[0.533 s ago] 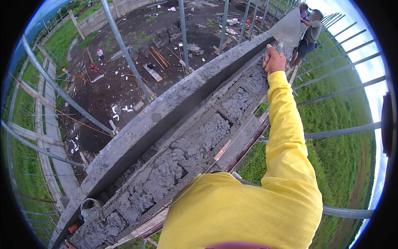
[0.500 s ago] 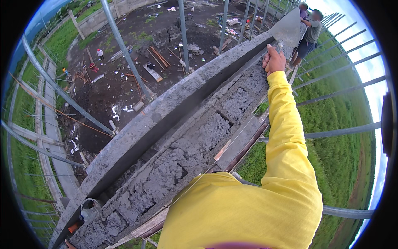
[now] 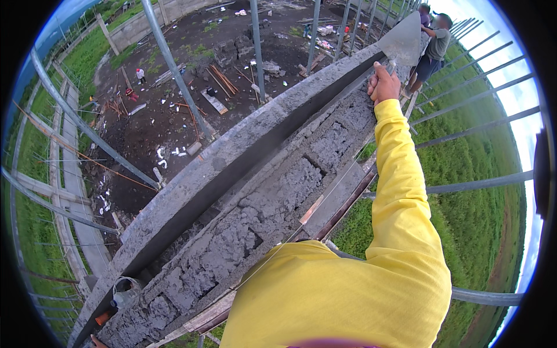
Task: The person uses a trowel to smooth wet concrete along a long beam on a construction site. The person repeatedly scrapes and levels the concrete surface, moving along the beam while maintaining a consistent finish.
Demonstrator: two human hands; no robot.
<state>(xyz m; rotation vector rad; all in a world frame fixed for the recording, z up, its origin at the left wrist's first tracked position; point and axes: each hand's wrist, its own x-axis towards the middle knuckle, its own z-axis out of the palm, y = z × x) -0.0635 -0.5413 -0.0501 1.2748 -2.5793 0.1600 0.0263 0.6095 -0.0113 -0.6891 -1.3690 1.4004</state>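
My right hand (image 3: 384,86), at the end of a yellow sleeve, is closed around the handle of a trowel (image 3: 401,42). The broad, mortar-smeared blade points up and away, above the far end of a rough course of wet mortar (image 3: 272,203). Gaps and joints break up that mortar's surface. At the lower left rim, only a bit of my left hand (image 3: 98,342) shows, beside the near end of the mortar; most of its fingers are cut off. Close to it lie an orange object (image 3: 104,317) and a pale container with a loop handle (image 3: 125,294).
A smooth grey concrete ledge (image 3: 191,174) runs along the far side, with a dark channel between it and the mortar. Metal poles (image 3: 258,52) rise on both sides. A string line crosses by a plank (image 3: 313,210). Another person (image 3: 438,49) stands beyond the trowel. The ground lies far below.
My right hand and the trowel stay practically where they were. Far below, small distant figures have shifted slightly.
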